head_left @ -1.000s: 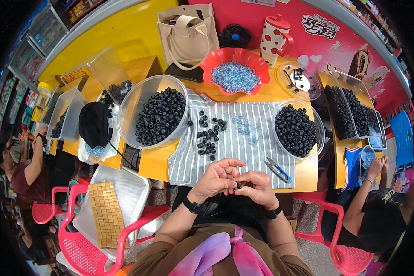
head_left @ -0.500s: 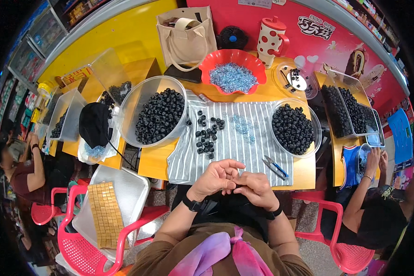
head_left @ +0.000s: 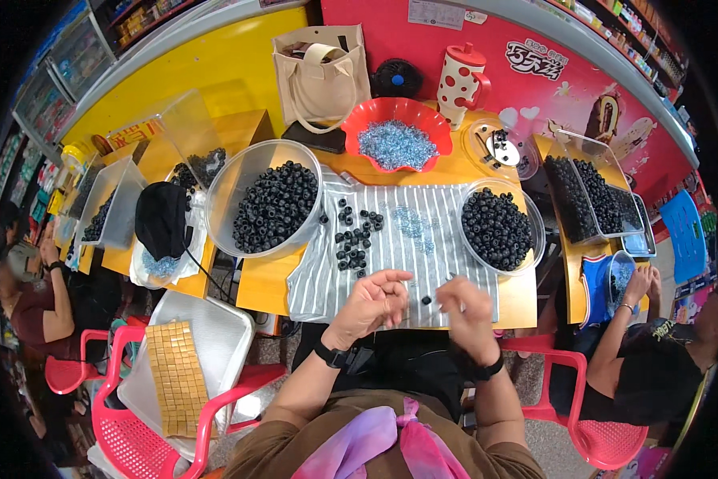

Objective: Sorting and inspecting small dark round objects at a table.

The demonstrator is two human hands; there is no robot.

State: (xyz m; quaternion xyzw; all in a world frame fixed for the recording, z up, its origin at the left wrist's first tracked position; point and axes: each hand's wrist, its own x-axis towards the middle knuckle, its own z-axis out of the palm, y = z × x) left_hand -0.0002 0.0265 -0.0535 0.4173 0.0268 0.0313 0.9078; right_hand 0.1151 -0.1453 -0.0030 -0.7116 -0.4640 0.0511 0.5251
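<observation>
My left hand [head_left: 375,302] is half curled above the cloth's near edge, index finger stretched out and the other fingers loosely bent apart, with nothing visible in it. To its right, my right hand [head_left: 469,313] is raised with bent, blurred fingers over the place where the blue-handled thread snips lay; the snips are hidden now. One black bead [head_left: 426,300] shows between my hands, against the grey-and-white striped cloth [head_left: 391,267]; whether a thread holds it I cannot tell. Farther off, loose black beads [head_left: 355,239] and small clear-blue beads [head_left: 414,227] lie on the cloth.
Round tubs of black beads stand left [head_left: 272,209] and right [head_left: 498,227]. Behind are a red scalloped bowl [head_left: 357,117] of blue beads, a beige bag [head_left: 320,88] and a dotted tumbler [head_left: 460,86]. A pink chair [head_left: 135,423] stands left. Other people sit on both sides.
My hands, together before, have parted; the right has moved up and right, over the snips. A single black bead now shows between them. The whole view has shifted slightly.
</observation>
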